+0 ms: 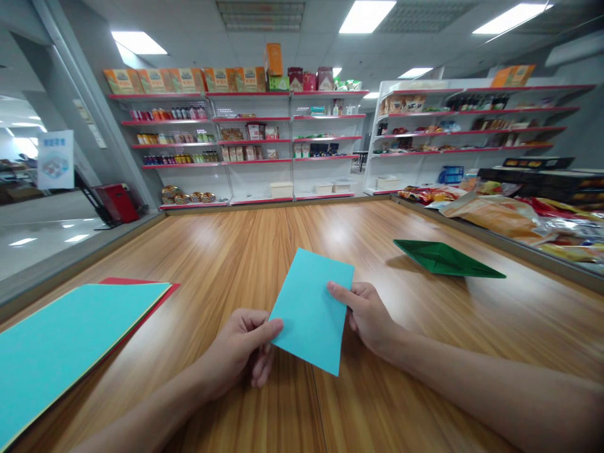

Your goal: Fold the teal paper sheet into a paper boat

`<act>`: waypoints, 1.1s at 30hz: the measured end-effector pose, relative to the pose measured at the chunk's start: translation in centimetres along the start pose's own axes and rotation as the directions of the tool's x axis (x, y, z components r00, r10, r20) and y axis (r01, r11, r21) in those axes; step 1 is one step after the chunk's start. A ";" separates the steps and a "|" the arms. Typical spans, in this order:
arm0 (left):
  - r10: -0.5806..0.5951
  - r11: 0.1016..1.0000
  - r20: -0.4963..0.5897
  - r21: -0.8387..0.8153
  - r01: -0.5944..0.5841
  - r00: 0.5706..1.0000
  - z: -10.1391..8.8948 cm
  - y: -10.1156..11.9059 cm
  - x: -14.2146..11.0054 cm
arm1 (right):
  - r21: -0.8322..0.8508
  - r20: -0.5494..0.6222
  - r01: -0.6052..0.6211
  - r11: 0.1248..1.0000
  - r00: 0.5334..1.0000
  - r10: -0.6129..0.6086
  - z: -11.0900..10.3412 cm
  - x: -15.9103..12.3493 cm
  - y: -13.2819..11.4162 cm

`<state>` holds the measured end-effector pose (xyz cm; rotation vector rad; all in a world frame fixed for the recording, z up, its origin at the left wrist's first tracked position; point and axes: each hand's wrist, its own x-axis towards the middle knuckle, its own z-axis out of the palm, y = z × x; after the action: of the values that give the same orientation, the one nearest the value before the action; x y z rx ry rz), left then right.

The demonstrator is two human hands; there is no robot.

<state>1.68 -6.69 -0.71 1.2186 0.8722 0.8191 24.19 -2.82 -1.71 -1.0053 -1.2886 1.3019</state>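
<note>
A light blue sheet of paper (pixel 309 308), four-sided, is held up over the wooden table between my two hands. My left hand (pixel 248 343) pinches its lower left edge, thumb on top and fingers beneath. On the right edge, my right hand (pixel 370 314) grips the paper with the thumb across its face; the other fingers are partly hidden behind it. Further back to the right rests a folded dark green paper shape (pixel 446 258) with creases. At the left lies a stack of coloured paper (pixel 75 346), light blue on top, with yellow and red edges showing below.
The wood-grain table (pixel 226 258) has a raised rim. Past its right rim lie packaged snacks (pixel 500 217) and dark boxes (pixel 528 182). Shelves (pixel 255 160) with goods stand behind the table. A red box (pixel 117 202) is on the floor at the left.
</note>
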 end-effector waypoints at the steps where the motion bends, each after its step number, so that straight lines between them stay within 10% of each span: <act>1: -0.002 1.000 0.015 -0.007 0.002 1.000 0.0 0.0 0.0 | 0.006 -0.002 0.001 1.000 1.000 -0.001 -0.1 0.1 0.0; 21: -0.039 0.999 0.141 0.041 0.034 0.989 -0.5 0.7 -0.4 | -0.146 0.385 0.049 0.988 0.923 0.011 0.6 -0.8 -0.2; 33: -0.040 0.984 0.032 0.177 0.034 0.999 -0.3 0.4 -0.1 | -0.238 0.291 0.146 0.960 0.954 -0.073 -0.3 -0.9 0.6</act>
<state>1.30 -6.61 -0.31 1.3638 0.9516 0.6990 24.57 -3.58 -2.37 -0.9311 -1.7417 1.2429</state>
